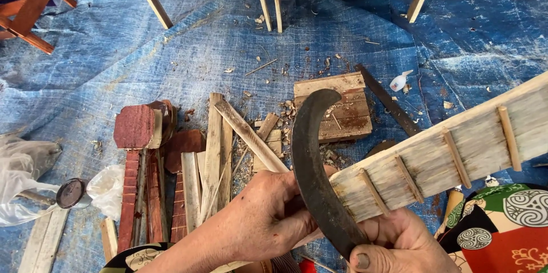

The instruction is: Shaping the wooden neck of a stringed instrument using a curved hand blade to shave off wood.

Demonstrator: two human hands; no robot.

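Shaving step: right hand (399, 244) clenched on curved blade (314, 170), left hand (265, 219) gripping end of slatted plank (451, 147), which extends up-right from both grips. Next likely needs 1 controlled stroke along the plank's edge.

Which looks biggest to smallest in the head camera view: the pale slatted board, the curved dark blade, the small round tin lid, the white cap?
1. Pale slatted board, though it is closest to the camera
2. Curved dark blade
3. Round tin lid
4. White cap, farther away, so its rank is less sure
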